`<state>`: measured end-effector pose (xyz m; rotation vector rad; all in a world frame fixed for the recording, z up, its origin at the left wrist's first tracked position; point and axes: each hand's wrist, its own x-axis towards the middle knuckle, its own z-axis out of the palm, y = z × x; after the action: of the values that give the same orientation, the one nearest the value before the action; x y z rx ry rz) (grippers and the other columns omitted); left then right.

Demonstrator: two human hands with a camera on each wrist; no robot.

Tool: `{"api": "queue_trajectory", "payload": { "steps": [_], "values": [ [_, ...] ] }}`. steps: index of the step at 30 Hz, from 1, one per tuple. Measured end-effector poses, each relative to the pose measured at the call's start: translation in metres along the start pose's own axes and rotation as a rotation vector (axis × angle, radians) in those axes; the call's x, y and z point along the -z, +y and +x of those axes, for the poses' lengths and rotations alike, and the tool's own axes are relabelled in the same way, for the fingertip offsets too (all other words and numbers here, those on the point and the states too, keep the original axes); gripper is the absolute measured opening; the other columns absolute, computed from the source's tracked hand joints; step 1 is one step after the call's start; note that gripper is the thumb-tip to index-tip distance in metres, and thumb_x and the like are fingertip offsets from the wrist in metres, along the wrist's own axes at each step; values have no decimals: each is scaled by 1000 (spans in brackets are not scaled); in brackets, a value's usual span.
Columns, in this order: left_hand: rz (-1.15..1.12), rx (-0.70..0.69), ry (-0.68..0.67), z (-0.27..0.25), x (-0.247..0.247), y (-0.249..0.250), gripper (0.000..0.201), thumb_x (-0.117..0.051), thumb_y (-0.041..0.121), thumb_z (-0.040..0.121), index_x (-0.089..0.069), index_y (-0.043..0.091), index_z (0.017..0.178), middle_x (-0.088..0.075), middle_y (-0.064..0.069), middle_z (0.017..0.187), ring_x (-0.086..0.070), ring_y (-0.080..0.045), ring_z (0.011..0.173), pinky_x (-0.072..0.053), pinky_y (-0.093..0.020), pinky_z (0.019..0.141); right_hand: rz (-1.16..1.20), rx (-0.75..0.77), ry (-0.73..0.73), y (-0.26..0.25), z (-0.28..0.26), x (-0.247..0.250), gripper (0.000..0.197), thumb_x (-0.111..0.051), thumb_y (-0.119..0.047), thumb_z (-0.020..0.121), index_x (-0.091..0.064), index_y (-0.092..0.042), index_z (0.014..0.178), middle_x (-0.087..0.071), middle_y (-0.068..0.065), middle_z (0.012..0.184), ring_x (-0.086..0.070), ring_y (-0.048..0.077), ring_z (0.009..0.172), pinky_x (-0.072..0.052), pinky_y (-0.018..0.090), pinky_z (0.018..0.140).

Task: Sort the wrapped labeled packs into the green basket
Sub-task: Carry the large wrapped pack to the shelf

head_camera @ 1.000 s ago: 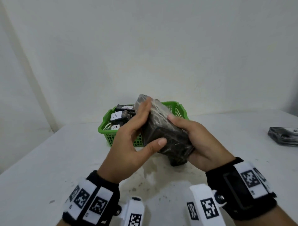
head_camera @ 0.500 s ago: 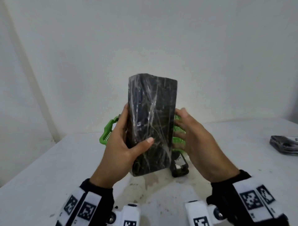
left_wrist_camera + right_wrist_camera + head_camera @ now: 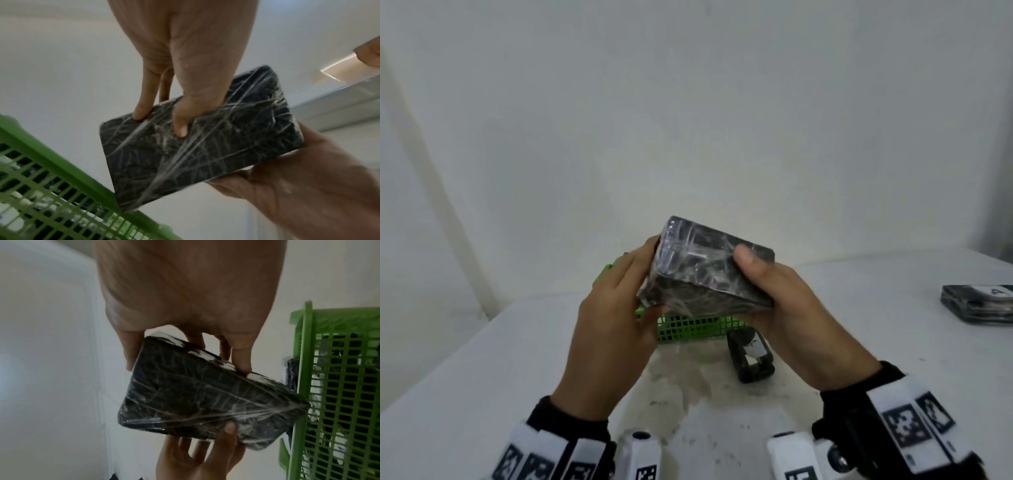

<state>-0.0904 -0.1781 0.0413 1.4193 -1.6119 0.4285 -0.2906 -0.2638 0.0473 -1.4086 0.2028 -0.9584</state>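
Head view. A dark block wrapped in clear film, the wrapped pack (image 3: 705, 274), is held in the air between both hands, in front of and above the green basket (image 3: 695, 329). The left hand (image 3: 613, 318) is laid against the pack's left end, and the right hand (image 3: 787, 315) is closed on its right end, with the thumb on the top face. No label can be made out on the faces shown. The basket is largely hidden behind the hands and the pack; only part of its mesh wall is seen. A smaller wrapped pack (image 3: 751, 356) lies on the white tabletop (image 3: 482, 377) just in front of the basket, and a flat pack marked "A" (image 3: 977, 303) lies well apart at the right edge.

Left wrist view. The left hand (image 3: 185, 56) is seen from the wrist; its fingers (image 3: 180, 123) are curled onto a broad face of the wrapped pack (image 3: 201, 138). The right hand (image 3: 308, 186) supports the opposite end. The rim of the green basket (image 3: 61, 170) is seen below the pack.

Right wrist view. The right hand (image 3: 185, 288) is clamped on the wrapped pack (image 3: 201, 394), fingers (image 3: 242, 356) on one edge. The left hand (image 3: 195, 459) is pressed on the lower edge. The green basket (image 3: 339, 394) stands just beside the pack, with packs inside it.
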Motion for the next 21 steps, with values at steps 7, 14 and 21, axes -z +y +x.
{"api": "queue_trajectory", "payload": {
  "steps": [7,14,21],
  "values": [
    [-778,110,-209,-9,10,15,109,-71,78,70,-35,16,153,-50,3,153,-54,-17,138,-53,-30,102,-150,69,54,7,1,2,100,-91,-35,64,-48,-30,155,-61,-10,145,-65,13,128,-53,34,107],
    [-753,72,64,-14,-18,15,45,-58,29,91,-52,-1,124,-62,-7,134,-61,-25,127,-54,-36,101,-255,-18,37,7,1,-11,61,-91,-27,72,-68,-33,127,-77,-19,115,-73,3,110,-55,21,92],
    [-732,154,30,-20,-21,10,78,-66,49,88,-39,10,150,-39,7,161,-44,-11,145,-48,-26,108,-295,-45,-108,1,-3,-10,50,-76,-19,91,-64,-24,139,-74,-8,128,-69,9,122,-53,30,107]
  ]
}}
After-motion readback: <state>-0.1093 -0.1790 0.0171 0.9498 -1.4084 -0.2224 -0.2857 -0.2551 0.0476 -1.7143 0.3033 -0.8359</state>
